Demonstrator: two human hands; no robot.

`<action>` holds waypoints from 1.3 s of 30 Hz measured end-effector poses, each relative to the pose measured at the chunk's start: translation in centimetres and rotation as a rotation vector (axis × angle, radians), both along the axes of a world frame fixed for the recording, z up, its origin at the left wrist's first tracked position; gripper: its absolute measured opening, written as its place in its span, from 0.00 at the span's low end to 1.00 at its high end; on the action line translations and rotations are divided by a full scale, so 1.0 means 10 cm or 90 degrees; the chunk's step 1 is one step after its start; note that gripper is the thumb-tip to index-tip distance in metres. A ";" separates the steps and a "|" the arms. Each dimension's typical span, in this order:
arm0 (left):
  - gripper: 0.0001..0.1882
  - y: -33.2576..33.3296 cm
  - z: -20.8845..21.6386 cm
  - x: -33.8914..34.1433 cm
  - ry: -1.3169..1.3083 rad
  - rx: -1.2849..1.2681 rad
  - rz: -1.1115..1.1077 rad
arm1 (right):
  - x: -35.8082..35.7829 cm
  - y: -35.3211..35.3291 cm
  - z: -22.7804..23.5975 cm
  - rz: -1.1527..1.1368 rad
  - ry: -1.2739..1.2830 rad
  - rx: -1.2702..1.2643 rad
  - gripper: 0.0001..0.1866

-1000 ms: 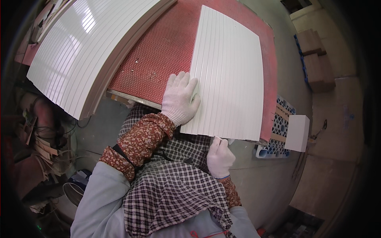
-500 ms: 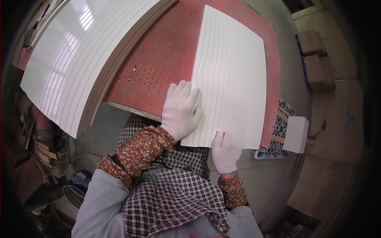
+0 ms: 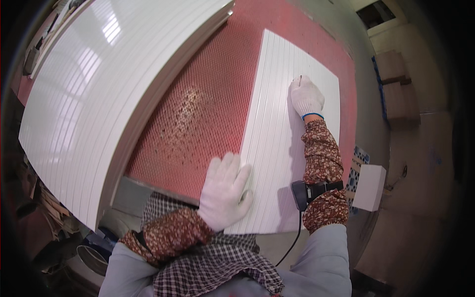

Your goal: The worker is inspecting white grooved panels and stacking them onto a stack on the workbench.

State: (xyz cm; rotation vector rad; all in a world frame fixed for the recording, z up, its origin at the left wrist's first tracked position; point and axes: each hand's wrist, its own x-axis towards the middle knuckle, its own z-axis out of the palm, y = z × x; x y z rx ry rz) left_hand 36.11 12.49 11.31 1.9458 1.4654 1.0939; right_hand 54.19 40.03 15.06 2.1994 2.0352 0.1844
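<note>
A white ribbed panel (image 3: 269, 148) lies flat on a red perforated work surface (image 3: 208, 114). My left hand (image 3: 225, 193), in a white knit glove, rests flat across the panel's near left edge with its fingers stretched forward. My right hand (image 3: 308, 96), gloved alike, is closed over the far part of the panel. A thin dark tip shows at its fingers, too small to name. A dark device (image 3: 300, 194) with a cable is strapped to my right forearm.
Glossy white ribbed panels (image 3: 94, 114) are piled at the left of the work surface. To the right, a white box (image 3: 369, 187) stands by a blue pallet (image 3: 357, 161). Brown stacks (image 3: 398, 101) are farther right. A dark blue round-rimmed object (image 3: 94, 252) lies at lower left.
My right hand has moved from the panel's near edge to its far part, still closed. My left hand stays at the left edge. The whole view has shifted a little.
</note>
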 end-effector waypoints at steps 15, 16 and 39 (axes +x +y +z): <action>0.25 -0.47 0.46 -0.15 -0.027 -0.070 -0.067 | 0.37 1.18 0.05 -0.035 0.032 -0.055 0.25; 0.25 -0.47 0.37 -0.09 -0.025 -0.066 -0.065 | 0.39 1.22 0.05 -0.041 0.021 -0.064 0.26; 0.29 0.10 -0.40 0.03 0.060 -0.007 -0.014 | 0.19 -2.58 -0.38 -0.017 0.035 -0.015 0.22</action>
